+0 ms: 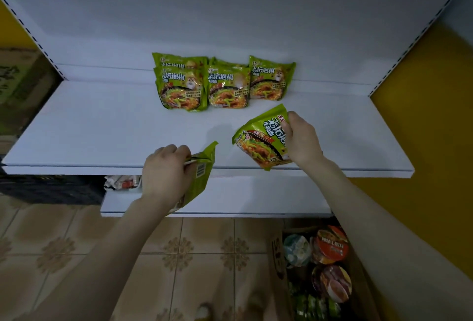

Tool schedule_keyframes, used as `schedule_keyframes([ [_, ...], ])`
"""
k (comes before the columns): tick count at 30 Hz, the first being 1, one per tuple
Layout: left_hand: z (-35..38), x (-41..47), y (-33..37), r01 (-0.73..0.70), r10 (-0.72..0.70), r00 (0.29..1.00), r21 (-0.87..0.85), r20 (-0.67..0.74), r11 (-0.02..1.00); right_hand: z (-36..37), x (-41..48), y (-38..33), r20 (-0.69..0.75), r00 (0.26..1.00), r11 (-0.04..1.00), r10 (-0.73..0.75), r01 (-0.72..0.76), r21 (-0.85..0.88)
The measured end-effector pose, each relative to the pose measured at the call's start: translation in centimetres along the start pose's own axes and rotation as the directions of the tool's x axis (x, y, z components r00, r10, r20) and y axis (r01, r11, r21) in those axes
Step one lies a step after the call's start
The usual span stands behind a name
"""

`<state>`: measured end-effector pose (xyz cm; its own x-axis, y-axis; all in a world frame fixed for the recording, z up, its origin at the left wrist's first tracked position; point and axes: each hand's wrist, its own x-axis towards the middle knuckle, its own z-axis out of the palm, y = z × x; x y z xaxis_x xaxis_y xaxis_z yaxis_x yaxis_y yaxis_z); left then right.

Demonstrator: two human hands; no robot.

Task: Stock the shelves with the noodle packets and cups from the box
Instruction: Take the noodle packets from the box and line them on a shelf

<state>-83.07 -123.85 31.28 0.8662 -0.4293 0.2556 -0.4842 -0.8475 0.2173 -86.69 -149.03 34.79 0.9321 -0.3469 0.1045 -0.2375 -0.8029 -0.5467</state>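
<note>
My left hand (163,167) gripping one green packet (202,178), right hand (302,139) gripping a second packet (258,141), five packets (227,85) on shelf (102,121), three cups (332,246) in box (277,251).

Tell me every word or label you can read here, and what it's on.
"老坛泡椒": white characters on the shelved packets, on the shelf.
"牛肉面": on the tilted packet gripped by the right hand.
Barcode on the reversed packet held by the left hand: digits too small.
Orange cup lid in the box: print blurred.
Box side: dark letters, unreadable.
</note>
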Motion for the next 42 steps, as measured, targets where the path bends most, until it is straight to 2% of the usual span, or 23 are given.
schedule_keyframes([
  [6,0.5,3.7,1.4,0.015,-0.016,0.998,-0.011,-0.053,1.000,-0.2,6.7,2.6,-0.061,0.996,0.998,-0.062,0.060,-0.037],
  [11,1.8,7.0,3.0,0.052,-0.052,0.992,-0.002,-0.113,0.999,2.3,15.5,6.4,-0.037,0.996,0.972,-0.084,0.074,-0.222],
  [15,3.1,9.1,4.1,0.070,-0.068,0.986,0.008,-0.154,0.997,3.8,20.9,7.4,0.009,0.994,0.947,-0.106,0.103,-0.305],
  [20,4.3,10.8,4.8,0.119,-0.113,0.981,0.031,-0.160,0.992,5.4,26.3,7.8,0.091,0.961,0.868,-0.262,0.276,-0.413],
  [24,5.1,11.9,4.7,0.142,-0.133,0.975,0.039,-0.181,0.989,7.3,29.6,7.9,0.197,0.956,0.805,-0.216,0.289,-0.518],
  [26,5.3,12.2,4.6,0.147,-0.137,0.972,0.039,-0.189,0.988,8.1,30.6,8.2,0.235,0.952,0.809,-0.195,0.291,-0.511],
  [29,5.6,12.4,4.6,0.147,-0.137,0.972,0.041,-0.189,0.988,8.2,31.1,8.7,0.225,0.953,0.897,-0.202,0.273,-0.348],
  [31,5.8,12.5,4.5,0.145,-0.136,0.972,0.033,-0.190,0.989,7.6,30.9,9.3,0.160,0.961,0.924,-0.227,0.264,-0.276],
  [34,5.7,12.7,4.5,0.140,-0.134,0.970,0.016,-0.201,0.990,7.0,30.2,10.8,0.042,0.971,0.903,-0.234,0.233,-0.361],
  [37,5.6,12.7,4.7,0.134,-0.129,0.971,0.012,-0.200,0.991,7.8,29.3,12.9,0.057,0.970,0.899,-0.235,0.239,-0.368],
  [42,5.8,12.6,4.9,0.112,-0.101,0.977,0.047,-0.190,0.993,9.2,29.7,13.1,-0.012,0.973,0.904,-0.229,0.208,-0.374],
])
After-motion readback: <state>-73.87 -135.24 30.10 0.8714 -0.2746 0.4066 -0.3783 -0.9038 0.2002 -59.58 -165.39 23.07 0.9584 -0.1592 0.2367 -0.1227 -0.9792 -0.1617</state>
